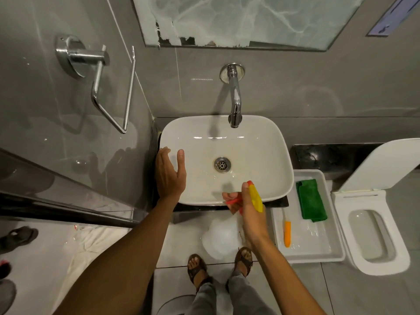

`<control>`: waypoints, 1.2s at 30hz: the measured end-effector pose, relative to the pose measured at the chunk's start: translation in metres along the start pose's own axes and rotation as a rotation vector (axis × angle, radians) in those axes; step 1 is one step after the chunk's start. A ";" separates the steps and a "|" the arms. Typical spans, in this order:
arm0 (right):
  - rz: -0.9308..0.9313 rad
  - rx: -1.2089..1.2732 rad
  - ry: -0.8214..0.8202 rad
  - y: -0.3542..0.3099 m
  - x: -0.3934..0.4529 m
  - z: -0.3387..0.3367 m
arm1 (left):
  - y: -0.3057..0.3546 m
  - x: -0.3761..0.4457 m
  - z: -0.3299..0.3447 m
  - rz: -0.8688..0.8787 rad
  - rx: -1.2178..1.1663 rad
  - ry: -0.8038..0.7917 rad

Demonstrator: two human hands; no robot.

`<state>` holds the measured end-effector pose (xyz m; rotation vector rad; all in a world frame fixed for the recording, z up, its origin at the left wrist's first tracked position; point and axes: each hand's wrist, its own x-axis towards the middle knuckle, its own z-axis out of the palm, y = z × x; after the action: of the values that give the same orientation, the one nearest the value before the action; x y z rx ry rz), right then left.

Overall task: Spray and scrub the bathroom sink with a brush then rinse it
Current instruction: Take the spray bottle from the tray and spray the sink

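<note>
A white basin sink (268, 142) sits on a dark counter, with a steel drain (222, 164) in its middle and a chrome wall tap (235, 103) over its back edge. My right hand (250, 214) grips a spray bottle (255, 197) with a yellow and red head at the sink's front rim; its clear body (221, 237) hangs below. My left hand (169, 172) rests open on the sink's left rim, fingers apart. An orange-handled brush (287, 233) lies in a white tray (318, 253) to the right.
A folded green cloth (311, 201) lies in the tray too. A white toilet (377, 233) with raised lid stands far right. A chrome towel ring (109, 92) juts from the left wall beside a glass panel. My sandalled feet (197, 269) stand on grey tiles.
</note>
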<state>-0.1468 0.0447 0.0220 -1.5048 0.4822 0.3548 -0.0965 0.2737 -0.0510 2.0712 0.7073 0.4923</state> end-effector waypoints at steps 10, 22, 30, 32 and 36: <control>-0.015 -0.016 0.102 -0.004 0.010 -0.050 | 0.000 0.000 0.000 0.013 0.028 -0.008; 0.082 -0.076 0.002 0.020 -0.016 -0.059 | 0.002 -0.001 -0.002 0.030 0.050 0.012; 0.013 -0.166 -0.119 0.035 -0.044 -0.012 | 0.007 -0.003 -0.006 -0.012 0.051 -0.010; -0.005 -0.146 -0.133 0.035 -0.048 -0.004 | 0.008 -0.003 -0.007 -0.020 0.061 -0.013; 0.003 -0.033 -0.157 0.033 -0.046 0.000 | 0.013 -0.004 -0.009 -0.012 0.096 -0.024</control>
<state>-0.2029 0.0492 0.0166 -1.4946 0.3560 0.4808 -0.1006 0.2701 -0.0355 2.1572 0.7419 0.4337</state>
